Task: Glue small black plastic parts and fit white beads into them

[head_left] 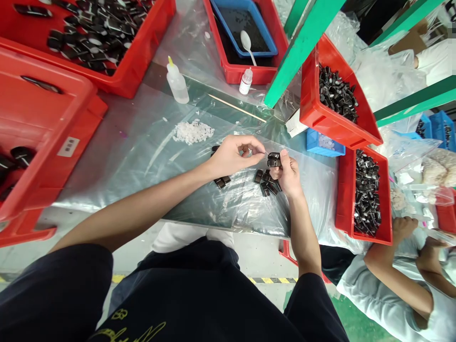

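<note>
In my right hand (288, 175) is a small glossy black part (273, 160), gripped between thumb and fingers. My left hand (238, 154) is closed in a pinch just left of that part; whatever its fingertips hold is too small to make out. Below my right hand lies a small pile of similar black parts (266, 182). More black parts (223, 181) lie partly hidden under my left wrist. Beyond my left hand is a heap of small whitish translucent pieces (194, 131) on the plastic-covered table (164, 156).
A squeeze bottle (177, 84), a small bottle (245, 81) and a thin wooden stick (237, 108) are farther back. Red bins (142, 66) of black parts stand at left, others (384, 199) at right. A green post (292, 57) rises behind. A co-worker's arms (395, 270) are at right.
</note>
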`<state>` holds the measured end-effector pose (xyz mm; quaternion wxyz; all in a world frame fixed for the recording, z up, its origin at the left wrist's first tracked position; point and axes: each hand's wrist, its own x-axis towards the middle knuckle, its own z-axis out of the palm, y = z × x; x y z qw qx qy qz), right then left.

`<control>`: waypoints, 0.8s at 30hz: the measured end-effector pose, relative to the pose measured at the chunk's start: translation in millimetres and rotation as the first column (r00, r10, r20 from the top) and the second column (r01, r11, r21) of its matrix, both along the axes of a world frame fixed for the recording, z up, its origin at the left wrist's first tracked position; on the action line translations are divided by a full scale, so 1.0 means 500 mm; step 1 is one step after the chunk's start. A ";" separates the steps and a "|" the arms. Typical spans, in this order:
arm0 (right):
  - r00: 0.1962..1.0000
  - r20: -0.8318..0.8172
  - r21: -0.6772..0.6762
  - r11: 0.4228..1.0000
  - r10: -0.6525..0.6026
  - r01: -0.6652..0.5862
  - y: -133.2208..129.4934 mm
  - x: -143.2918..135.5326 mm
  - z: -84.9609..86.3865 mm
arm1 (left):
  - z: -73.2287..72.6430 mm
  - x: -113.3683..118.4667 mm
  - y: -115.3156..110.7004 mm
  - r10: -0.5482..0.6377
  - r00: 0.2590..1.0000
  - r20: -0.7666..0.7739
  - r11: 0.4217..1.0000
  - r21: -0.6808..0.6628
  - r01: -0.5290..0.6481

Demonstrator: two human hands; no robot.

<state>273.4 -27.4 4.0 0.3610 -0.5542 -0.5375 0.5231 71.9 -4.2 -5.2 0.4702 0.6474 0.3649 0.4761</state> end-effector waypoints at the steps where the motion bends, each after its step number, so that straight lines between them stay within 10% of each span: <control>1: 1.000 -0.001 -0.007 1.000 0.007 -0.007 -0.001 -0.001 0.001 | 0.001 0.000 0.000 -0.008 1.000 0.027 1.000 -0.022 0.009; 24: 0.998 -0.059 -0.025 1.000 -0.003 0.002 0.001 -0.002 0.001 | 0.004 0.008 -0.011 -0.048 0.985 0.165 0.981 -0.178 0.077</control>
